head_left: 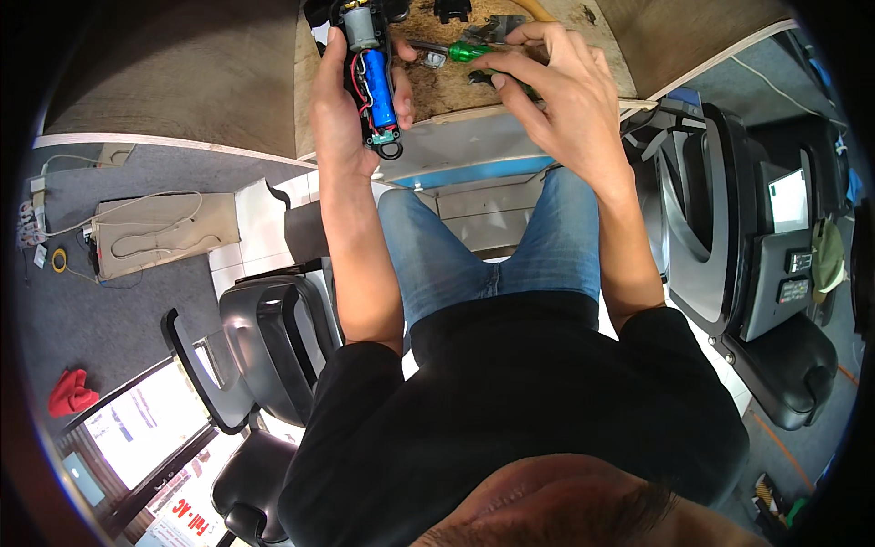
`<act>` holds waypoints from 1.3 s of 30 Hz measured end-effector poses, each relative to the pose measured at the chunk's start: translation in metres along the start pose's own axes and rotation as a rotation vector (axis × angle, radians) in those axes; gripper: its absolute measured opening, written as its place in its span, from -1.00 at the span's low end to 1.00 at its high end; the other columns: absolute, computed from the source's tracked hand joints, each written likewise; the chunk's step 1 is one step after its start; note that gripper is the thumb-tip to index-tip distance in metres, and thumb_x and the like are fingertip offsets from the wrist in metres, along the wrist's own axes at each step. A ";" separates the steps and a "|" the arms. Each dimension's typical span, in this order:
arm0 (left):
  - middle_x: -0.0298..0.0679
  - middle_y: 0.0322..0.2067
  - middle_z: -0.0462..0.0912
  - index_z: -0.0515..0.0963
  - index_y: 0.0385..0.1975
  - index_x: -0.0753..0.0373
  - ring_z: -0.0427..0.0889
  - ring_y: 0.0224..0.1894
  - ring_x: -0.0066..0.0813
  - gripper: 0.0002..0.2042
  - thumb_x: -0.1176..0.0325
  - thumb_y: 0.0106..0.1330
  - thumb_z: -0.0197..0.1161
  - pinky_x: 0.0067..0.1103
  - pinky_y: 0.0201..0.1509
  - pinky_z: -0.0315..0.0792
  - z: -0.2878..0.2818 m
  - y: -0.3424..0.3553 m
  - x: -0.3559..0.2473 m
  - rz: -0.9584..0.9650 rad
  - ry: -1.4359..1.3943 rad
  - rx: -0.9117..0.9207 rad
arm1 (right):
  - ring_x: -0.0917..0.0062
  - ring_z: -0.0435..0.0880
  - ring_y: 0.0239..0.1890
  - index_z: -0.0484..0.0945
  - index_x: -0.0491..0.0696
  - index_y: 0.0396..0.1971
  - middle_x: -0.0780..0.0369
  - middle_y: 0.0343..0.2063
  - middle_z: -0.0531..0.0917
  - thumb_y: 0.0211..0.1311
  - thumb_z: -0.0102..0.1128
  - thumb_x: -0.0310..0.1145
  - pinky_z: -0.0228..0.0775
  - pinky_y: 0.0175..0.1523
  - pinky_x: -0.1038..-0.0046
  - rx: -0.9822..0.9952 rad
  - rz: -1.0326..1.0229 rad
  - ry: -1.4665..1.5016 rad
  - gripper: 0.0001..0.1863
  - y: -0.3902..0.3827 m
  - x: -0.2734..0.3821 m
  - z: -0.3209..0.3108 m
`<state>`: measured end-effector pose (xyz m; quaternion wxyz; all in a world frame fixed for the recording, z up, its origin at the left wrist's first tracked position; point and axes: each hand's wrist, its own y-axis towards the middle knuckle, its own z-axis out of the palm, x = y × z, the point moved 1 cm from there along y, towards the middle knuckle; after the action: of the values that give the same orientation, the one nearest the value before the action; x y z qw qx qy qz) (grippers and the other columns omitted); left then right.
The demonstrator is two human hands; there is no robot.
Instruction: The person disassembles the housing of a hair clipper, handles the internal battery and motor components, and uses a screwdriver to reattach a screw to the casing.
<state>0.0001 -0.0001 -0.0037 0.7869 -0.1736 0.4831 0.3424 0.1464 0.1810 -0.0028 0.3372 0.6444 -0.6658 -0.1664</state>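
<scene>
My left hand (339, 114) is wrapped round an opened black handheld device, which looks like a hair trimmer. Inside its shell show a silver motor (362, 27), a blue cylindrical battery (378, 88), red wires and a small green circuit board (383, 138). A black loop sticks out of the near end. Over the table's right part, my right hand (570, 96) has its fingers apart and bent. Its index fingertip lies at the green handle of a screwdriver (467, 52); whether it touches is unclear. Under the thumb is a dark tool (481, 78), partly hidden.
The worn wooden table (433, 96) bears small black parts (451, 9) and a grey metal piece (497, 27). Raised wooden panels (182, 73) flank it. Black chairs (273, 333) stand left and right behind me. A board with a cable (164, 232) lies on the left floor.
</scene>
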 end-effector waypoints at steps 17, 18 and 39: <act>-0.21 -0.77 0.49 0.60 -0.21 0.39 0.43 -0.79 -0.53 -0.29 -0.20 0.62 -0.32 -0.66 -0.69 0.34 0.006 0.000 -0.005 -0.033 0.088 0.059 | 0.35 0.53 0.16 0.83 0.17 -0.20 0.34 0.12 0.63 0.22 0.39 -0.17 0.30 0.15 0.26 0.053 -0.027 0.046 -0.80 0.006 -0.004 -0.005; -0.21 -0.78 0.49 0.60 -0.22 0.40 0.43 -0.79 -0.53 -0.28 -0.20 0.62 -0.33 -0.66 -0.70 0.33 0.005 0.000 -0.006 -0.029 0.098 0.045 | 0.31 0.51 0.19 0.83 0.16 -0.20 0.32 0.15 0.62 0.21 0.39 -0.17 0.29 0.20 0.24 0.061 -0.021 0.064 -0.80 0.006 -0.002 -0.007; -0.01 -0.35 0.65 0.32 0.33 0.48 0.44 -0.75 -0.56 -0.41 0.02 0.65 -0.19 -0.67 -0.74 0.39 0.003 -0.001 -0.005 0.011 -0.118 0.173 | 0.27 0.57 0.13 0.77 0.03 -0.27 0.31 0.06 0.65 0.23 0.36 -0.23 0.32 0.26 0.21 -0.016 -0.029 0.219 -0.83 0.007 -0.006 -0.006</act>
<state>0.0012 -0.0009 0.0018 0.8242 -0.0819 0.4645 0.3134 0.1449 0.1891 0.0052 0.4106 0.6656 -0.6143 -0.1053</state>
